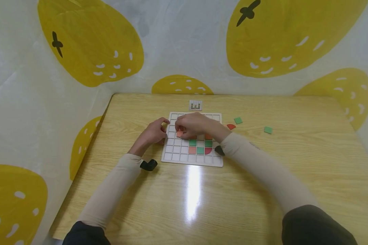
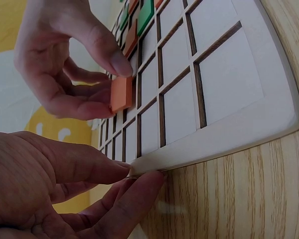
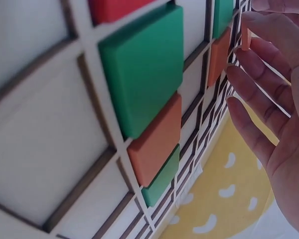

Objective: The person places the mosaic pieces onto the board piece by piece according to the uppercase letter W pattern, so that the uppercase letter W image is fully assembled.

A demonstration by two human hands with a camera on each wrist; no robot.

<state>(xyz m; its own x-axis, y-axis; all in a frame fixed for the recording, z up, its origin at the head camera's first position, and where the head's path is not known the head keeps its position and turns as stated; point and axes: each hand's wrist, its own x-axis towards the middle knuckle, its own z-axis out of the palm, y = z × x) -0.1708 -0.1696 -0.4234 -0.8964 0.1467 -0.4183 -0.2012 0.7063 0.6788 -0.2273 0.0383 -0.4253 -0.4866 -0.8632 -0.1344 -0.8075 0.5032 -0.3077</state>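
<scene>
A white square grid board [image 1: 178,157] lies on the table, with green, orange and red tiles in some of its cells. Between thumb and fingers, my right hand [image 1: 192,123] pinches an orange square tile [image 2: 121,93] just over the board's left part. The tile stands tilted in the left wrist view. My left hand [image 1: 154,132] is at the board's left edge, thumb and forefinger pinching the rim. A green tile [image 3: 144,69] and an orange tile [image 3: 157,142] sit in neighbouring cells. The right hand and forearm cover part of the board.
A small card [image 1: 195,105] with a dark pattern lies behind the board. To the right are a red quarter-round tile [image 1: 231,126], a green tile [image 1: 238,120] and another green tile [image 1: 268,130]. A patterned cloth [image 1: 184,44] hangs behind the table.
</scene>
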